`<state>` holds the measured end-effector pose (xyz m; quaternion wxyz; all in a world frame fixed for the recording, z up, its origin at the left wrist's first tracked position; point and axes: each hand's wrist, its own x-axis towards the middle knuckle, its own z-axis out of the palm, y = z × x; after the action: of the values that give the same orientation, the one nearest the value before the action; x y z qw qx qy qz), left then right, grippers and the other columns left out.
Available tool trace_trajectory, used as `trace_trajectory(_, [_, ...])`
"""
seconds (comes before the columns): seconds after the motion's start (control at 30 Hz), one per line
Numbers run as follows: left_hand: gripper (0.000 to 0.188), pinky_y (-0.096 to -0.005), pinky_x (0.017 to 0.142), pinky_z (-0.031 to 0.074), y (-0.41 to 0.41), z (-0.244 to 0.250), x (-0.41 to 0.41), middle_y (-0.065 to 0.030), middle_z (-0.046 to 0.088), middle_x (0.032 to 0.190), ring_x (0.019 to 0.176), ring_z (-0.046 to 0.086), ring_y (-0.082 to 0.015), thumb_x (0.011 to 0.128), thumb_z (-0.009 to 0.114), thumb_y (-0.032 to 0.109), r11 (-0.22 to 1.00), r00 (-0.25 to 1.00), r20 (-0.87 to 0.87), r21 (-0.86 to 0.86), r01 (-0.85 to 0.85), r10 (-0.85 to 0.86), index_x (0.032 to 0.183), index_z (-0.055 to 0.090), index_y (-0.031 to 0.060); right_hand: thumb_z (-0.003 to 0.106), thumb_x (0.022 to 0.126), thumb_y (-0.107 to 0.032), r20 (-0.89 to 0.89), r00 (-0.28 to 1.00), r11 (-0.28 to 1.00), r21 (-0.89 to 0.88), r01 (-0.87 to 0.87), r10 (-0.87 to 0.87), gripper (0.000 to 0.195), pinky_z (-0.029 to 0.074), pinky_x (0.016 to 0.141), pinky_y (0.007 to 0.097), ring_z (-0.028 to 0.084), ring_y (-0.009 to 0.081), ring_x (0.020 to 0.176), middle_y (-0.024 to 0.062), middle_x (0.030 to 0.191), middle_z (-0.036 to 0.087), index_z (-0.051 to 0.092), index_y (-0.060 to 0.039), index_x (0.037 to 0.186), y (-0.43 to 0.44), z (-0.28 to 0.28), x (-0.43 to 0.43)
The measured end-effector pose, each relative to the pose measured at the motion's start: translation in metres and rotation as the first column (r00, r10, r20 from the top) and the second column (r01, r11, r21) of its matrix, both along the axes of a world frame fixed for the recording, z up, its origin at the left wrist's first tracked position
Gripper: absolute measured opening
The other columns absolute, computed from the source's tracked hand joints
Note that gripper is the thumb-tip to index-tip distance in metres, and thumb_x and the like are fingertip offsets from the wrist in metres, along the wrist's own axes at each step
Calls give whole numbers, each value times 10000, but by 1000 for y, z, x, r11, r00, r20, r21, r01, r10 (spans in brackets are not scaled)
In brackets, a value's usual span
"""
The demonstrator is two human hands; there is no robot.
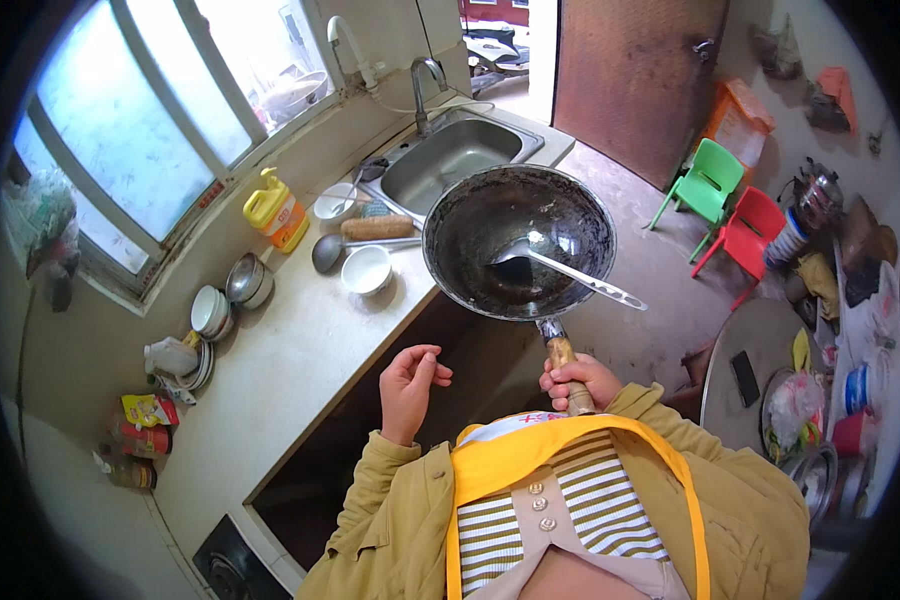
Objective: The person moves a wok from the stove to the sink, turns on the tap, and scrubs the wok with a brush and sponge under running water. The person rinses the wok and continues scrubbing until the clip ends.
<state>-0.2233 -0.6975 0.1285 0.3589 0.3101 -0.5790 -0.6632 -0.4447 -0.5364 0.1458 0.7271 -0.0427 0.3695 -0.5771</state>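
Note:
My right hand [581,379] is closed around the wooden handle [562,352] of a dark, blackened wok [480,202]. The wok is held off the worktop, over the floor beside the counter's edge. A ladle [592,280] with a pale slotted handle rests inside it, its handle sticking out over the rim. Dark liquid or residue shows at the bottom. My left hand [412,386] hovers near the counter edge, holding nothing, its fingers loosely curled. On the counter nearby are a white bowl [367,270] and a metal ladle [328,253].
A steel sink [457,161] with a faucet [424,90] lies behind the wok. Along the wall stand a yellow detergent jug [276,210], metal bowls [249,279] and bottles [131,471]. Green [709,174] and red chairs [750,231] and a round table [720,375] are to the right.

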Motion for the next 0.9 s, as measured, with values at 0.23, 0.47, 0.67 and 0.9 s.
trace_trajectory(0.23, [179, -249, 622, 521, -43, 10, -128, -89, 633, 771, 670, 612, -136, 933, 500, 98, 1000, 999, 23, 6, -25, 25, 1023, 579, -35, 558, 806, -33, 69, 995, 997, 15, -72, 71, 207, 485, 540, 270, 509, 102, 569, 73, 771, 502, 423, -60, 962, -63, 12, -121])
trace_trajectory(0.47, [186, -242, 633, 516, -79, 14, -185, -94, 636, 770, 672, 608, -129, 931, 512, 105, 988, 987, 79, 58, -144, 139, 1034, 576, -36, 560, 808, -22, 151, 966, 978, -2, -210, 207, 191, 482, 540, 274, 512, 105, 580, 74, 758, 496, 425, -57, 938, -131, 14, -199])
trace_trajectory(0.67, [195, -251, 622, 517, -127, -6, -207, -94, 633, 758, 659, 612, -142, 936, 502, 123, 956, 956, 112, 77, -282, 273, 1014, 579, -39, 547, 809, -17, 221, 927, 950, 9, -313, 303, 222, 472, 516, 243, 472, 74, 562, 71, 796, 493, 422, -45, 990, -197, 3, -242])
trace_trajectory(0.9, [181, -245, 615, 513, -212, -20, -252, -89, 634, 746, 652, 608, -130, 931, 506, 105, 926, 931, 53, 95, -365, 362, 1009, 581, -41, 552, 828, -48, 247, 880, 904, 34, -426, 405, 149, 469, 521, 257, 489, 124, 549, 56, 698, 476, 425, -57, 907, -286, -9, -283])
